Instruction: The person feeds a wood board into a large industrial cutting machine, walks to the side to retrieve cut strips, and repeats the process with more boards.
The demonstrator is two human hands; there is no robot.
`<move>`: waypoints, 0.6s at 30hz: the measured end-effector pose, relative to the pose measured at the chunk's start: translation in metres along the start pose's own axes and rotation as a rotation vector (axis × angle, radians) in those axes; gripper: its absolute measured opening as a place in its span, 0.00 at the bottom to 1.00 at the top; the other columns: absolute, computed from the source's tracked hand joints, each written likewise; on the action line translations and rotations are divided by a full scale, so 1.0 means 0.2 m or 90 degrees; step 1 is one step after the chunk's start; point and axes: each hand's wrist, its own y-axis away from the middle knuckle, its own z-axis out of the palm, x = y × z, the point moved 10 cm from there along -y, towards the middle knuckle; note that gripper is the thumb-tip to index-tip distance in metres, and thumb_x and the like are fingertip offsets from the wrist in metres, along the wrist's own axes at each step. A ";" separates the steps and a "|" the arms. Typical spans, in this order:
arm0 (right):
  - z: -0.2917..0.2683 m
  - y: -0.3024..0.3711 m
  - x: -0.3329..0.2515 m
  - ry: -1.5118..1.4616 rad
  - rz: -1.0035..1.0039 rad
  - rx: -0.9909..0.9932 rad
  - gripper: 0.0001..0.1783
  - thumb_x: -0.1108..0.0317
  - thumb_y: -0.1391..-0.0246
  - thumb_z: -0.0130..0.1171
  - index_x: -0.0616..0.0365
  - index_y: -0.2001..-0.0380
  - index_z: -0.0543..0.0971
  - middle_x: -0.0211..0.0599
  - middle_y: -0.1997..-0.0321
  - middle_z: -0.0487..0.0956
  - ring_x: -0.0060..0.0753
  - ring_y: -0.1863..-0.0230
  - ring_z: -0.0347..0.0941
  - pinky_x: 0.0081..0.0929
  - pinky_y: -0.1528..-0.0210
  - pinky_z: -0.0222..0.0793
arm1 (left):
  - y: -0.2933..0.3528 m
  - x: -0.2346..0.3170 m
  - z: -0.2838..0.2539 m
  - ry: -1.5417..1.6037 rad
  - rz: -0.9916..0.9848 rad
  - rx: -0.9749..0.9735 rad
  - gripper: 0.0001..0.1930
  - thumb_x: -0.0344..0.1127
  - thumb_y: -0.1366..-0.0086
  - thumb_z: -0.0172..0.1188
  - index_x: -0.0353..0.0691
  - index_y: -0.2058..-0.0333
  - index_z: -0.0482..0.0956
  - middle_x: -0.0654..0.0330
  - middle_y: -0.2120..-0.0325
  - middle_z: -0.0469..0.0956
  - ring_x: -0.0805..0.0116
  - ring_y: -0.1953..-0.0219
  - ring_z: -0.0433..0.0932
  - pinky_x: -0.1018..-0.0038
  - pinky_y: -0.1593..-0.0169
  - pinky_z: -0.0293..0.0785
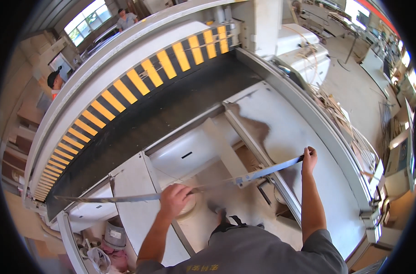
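Yellow-and-black striped guarding [166, 64] is standing ahead; we're holding a long strip [272, 168] above pale panels [320, 137], left hand [174, 201] and right hand [310, 160] fingers gripping it. Probably light and whippy, it's favouring wide-spaced holds.

Long strip [272, 169]: metal-looking, smooth, slight sheen. Dark bed [171, 109]: matt. Pale side panel [304, 123]: smooth, satin, brown-patched. Shirt [258, 251]: matt cloth.

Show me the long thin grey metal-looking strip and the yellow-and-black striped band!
Long thin grey metal-looking strip [272, 169]: head view, on its flat right-hand part.
Yellow-and-black striped band [125, 92]: head view, on a yellow stripe near its middle.
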 end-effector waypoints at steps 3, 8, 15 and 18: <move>-0.66 0.17 0.00 -0.044 0.076 0.090 0.19 0.56 0.38 0.64 0.65 0.61 0.79 0.30 0.73 0.74 0.23 0.70 0.68 0.26 0.65 0.67 | -0.21 0.53 -0.30 -0.066 0.164 0.027 0.17 0.33 0.58 0.75 0.42 0.65 0.85 0.64 0.68 0.79 0.62 0.65 0.80 0.64 0.60 0.75; -1.81 0.68 0.21 -0.096 0.151 0.250 0.24 0.52 0.35 0.58 0.67 0.56 0.80 0.40 0.67 0.77 0.29 0.63 0.71 0.31 0.60 0.69 | -0.55 1.47 -0.46 -0.057 0.448 0.040 0.19 0.28 0.58 0.72 0.40 0.63 0.84 0.61 0.67 0.79 0.60 0.62 0.79 0.60 0.57 0.72; -3.07 2.14 0.72 -0.185 0.368 0.516 0.21 0.56 0.36 0.60 0.60 0.48 0.80 0.32 0.58 0.82 0.26 0.60 0.75 0.28 0.60 0.72 | -0.61 3.01 -0.17 0.170 0.914 -0.009 0.14 0.31 0.51 0.69 0.42 0.63 0.84 0.65 0.65 0.80 0.66 0.62 0.80 0.66 0.57 0.71; -3.18 2.93 0.97 -0.287 0.444 0.698 0.15 0.57 0.35 0.59 0.58 0.57 0.80 0.28 0.66 0.78 0.22 0.65 0.73 0.26 0.65 0.70 | -0.36 3.55 -0.01 0.283 1.122 -0.041 0.11 0.31 0.47 0.66 0.44 0.63 0.84 0.68 0.66 0.80 0.70 0.64 0.79 0.70 0.57 0.72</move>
